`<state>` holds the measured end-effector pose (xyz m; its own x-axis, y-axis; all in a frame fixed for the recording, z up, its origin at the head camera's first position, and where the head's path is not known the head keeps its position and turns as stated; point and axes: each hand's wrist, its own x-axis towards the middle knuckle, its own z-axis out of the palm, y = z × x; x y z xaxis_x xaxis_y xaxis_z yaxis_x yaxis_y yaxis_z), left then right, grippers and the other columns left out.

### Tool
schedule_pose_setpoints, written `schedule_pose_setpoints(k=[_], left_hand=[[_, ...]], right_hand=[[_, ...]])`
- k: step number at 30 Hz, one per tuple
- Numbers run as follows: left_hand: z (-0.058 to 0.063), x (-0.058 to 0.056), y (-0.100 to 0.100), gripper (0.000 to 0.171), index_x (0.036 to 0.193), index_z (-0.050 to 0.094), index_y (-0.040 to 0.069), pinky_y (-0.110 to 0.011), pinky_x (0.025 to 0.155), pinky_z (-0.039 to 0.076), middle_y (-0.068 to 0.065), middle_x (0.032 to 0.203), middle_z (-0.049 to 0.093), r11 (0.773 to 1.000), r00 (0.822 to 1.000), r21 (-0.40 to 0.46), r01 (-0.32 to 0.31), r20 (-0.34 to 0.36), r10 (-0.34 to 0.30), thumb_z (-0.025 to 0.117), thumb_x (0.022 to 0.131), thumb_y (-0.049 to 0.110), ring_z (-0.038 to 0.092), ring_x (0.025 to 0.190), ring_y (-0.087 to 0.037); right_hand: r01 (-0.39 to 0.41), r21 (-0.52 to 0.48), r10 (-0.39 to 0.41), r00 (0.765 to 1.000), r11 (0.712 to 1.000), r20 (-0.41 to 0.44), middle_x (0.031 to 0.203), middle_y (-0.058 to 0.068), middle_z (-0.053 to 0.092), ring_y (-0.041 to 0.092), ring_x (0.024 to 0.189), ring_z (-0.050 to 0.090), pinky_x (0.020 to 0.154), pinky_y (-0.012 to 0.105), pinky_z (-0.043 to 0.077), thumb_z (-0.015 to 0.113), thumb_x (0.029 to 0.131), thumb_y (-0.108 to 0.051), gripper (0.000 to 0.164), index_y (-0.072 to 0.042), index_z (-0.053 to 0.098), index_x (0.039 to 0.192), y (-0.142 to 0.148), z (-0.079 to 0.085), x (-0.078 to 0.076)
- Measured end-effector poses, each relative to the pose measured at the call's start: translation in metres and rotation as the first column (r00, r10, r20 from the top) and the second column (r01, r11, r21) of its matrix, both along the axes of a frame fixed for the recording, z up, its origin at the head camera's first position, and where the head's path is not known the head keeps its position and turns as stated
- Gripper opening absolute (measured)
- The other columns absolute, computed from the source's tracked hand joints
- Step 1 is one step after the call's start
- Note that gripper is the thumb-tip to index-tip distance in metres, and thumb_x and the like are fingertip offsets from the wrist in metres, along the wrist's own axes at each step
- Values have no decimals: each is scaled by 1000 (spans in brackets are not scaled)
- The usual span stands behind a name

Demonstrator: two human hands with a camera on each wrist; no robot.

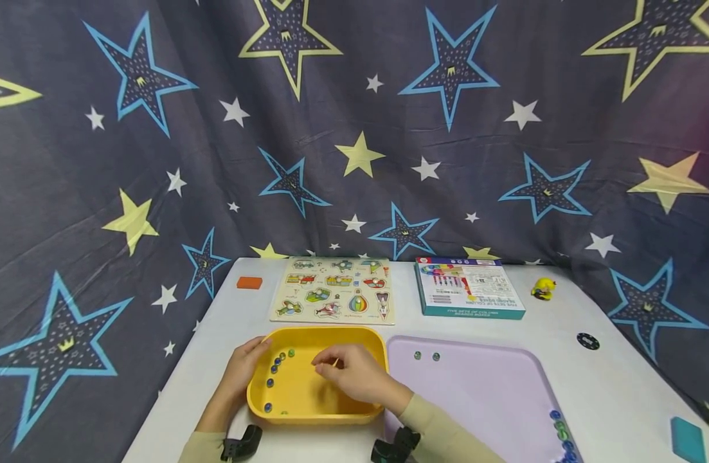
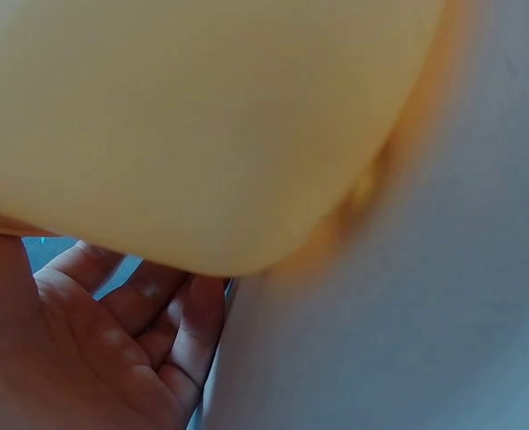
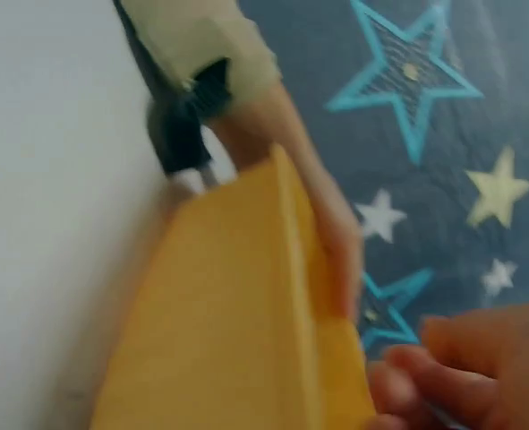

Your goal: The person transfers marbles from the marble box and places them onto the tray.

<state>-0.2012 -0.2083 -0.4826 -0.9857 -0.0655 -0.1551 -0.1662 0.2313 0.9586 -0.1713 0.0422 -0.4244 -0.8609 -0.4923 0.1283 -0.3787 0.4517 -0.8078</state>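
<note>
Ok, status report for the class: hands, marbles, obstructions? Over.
Left hand holds yellow tray. Right hand over it, whether holding anything unclear. Marbles inside, more in lilac tray. Nothing visibly in the way.

Soft light fills the head view, while both wrist views blur.

The yellow container (image 3: 215, 322) presents its outer wall, rim near-vertical. The left hand (image 3: 331, 242) lies along the rim, below 1 black wrist unit (image 3: 179, 134) and 1 beige sleeve (image 3: 197, 40). The right hand (image 3: 501, 358), blurred, shows curled fingers before star-printed cloth (image 3: 461, 188).
</note>
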Motion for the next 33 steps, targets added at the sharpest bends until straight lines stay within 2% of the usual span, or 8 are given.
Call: schedule_pose_setpoints(k=[4,7,12,21,27,33], left_hand=[[-1,-1,0,48,120,56,8,-42,100,33,-8,115,59,1000,1000,-12,3,1,-3,50,89,44,50,109,-21],[-2,-2,1,49,119,57,8,-36,94,40,-8,111,60,1000,1000,-18,4,0,-4,50,88,45,53,101,-20],[0,-3,0,46,116,59,8,-27,83,44,-9,105,62,1000,1000,6,4,-13,-4,52,88,44,55,93,-19],[0,-3,-1,45,114,60,7,-26,82,45,-9,108,61,1000,1000,12,-9,-6,9,53,87,42,55,96,-19],[-1,-3,-1,47,116,60,7,-24,82,44,-8,110,61,1000,1000,0,-4,-19,4,53,87,43,54,98,-18],[-2,-3,-1,45,116,60,7,-27,85,44,-8,110,61,1000,1000,-10,-6,-22,6,52,88,42,54,99,-18]], right_hand=[[-129,119,114,986,984,124,73,-13,56,3,59,48,54,19,40,61,86,-30,22,-15,66,101,-22,-8,0],[-182,175,156,976,968,154,71,-13,55,2,60,49,56,18,41,63,84,-30,24,-14,65,102,-35,-16,0],[-257,247,219,961,934,171,75,-14,58,-1,66,49,63,16,42,65,83,-27,23,-12,67,101,-52,-18,-1],[-328,127,270,901,936,339,76,-10,62,2,66,49,62,16,40,62,84,-13,13,-11,69,95,-72,-19,-1],[-313,89,259,890,946,376,69,-11,62,2,63,51,61,16,40,63,83,-10,8,-14,70,84,-76,-23,-1],[-301,62,254,885,952,389,66,-8,62,3,60,51,59,16,41,64,80,-4,12,-15,68,77,-76,-26,0]])
